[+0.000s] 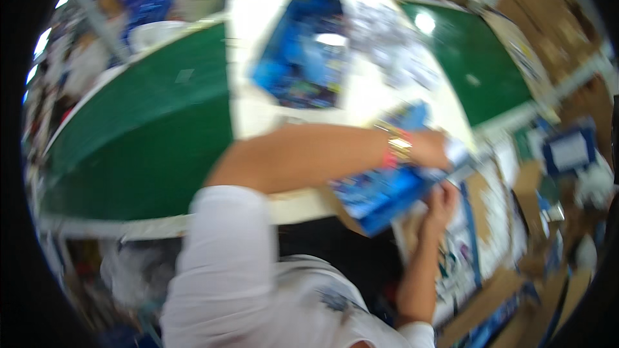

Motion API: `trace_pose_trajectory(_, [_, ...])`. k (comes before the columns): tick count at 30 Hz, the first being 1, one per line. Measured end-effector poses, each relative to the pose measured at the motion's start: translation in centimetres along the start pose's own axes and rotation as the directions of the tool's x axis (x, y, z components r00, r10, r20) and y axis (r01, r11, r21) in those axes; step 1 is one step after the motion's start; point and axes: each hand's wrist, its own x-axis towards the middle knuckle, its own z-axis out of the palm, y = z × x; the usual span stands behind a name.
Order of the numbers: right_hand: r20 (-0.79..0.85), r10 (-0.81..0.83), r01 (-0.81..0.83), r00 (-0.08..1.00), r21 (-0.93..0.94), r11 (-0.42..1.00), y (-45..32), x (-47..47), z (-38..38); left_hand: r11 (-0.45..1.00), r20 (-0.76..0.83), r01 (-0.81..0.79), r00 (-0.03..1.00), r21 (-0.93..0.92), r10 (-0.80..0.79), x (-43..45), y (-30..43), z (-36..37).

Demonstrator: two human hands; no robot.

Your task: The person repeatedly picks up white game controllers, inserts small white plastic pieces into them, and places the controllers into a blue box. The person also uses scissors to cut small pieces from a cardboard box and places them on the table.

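Note:
A blue printed cardboard box (387, 198) lies at a slant over the near right edge of the work surface. My left hand (433, 150), with a gold watch and a red band at the wrist, reaches across to the box's right end and touches something whitish there; blur hides the grip. Below that end my right hand (442, 203) has its fingers against the box, their hold unclear. Farther back, a blue printed box or tray (307, 53) rests on the white sheet (256, 116). Beside it lies a heap of small clear plastic packets (387, 41).
Green table surface (145, 154) spreads left of the white sheet, with more green (469, 58) at the right. Cartons (527, 188) and a dark blue box (570, 150) stand at the right. A white bowl-like container (154, 34) sits beyond the table's left edge.

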Motion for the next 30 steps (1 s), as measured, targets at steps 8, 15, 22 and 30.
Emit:
trace_pose_trajectory(8, [0.005,0.057,-0.057,0.998,0.122,0.991,0.2,0.2,0.9,0.986,0.008,0.139,0.990,-0.092,-0.139,0.7,0.2,1.3])
trace_pose_trajectory(15, [0.057,0.038,-0.053,0.998,0.282,0.958,1.6,1.5,-0.1,0.986,0.031,0.151,0.988,-0.076,-0.149,1.7,-0.1,1.7])
trace_pose_trajectory(22, [0.189,0.027,-0.044,0.982,0.085,0.995,2.0,1.9,-1.9,0.977,0.091,0.179,0.981,-0.117,-0.169,1.9,0.4,1.5])
trace_pose_trajectory(30, [-0.035,-0.324,0.309,0.945,-0.217,0.926,3.2,1.5,-0.3,0.974,0.099,0.185,0.980,-0.128,-0.173,2.2,0.2,1.5])
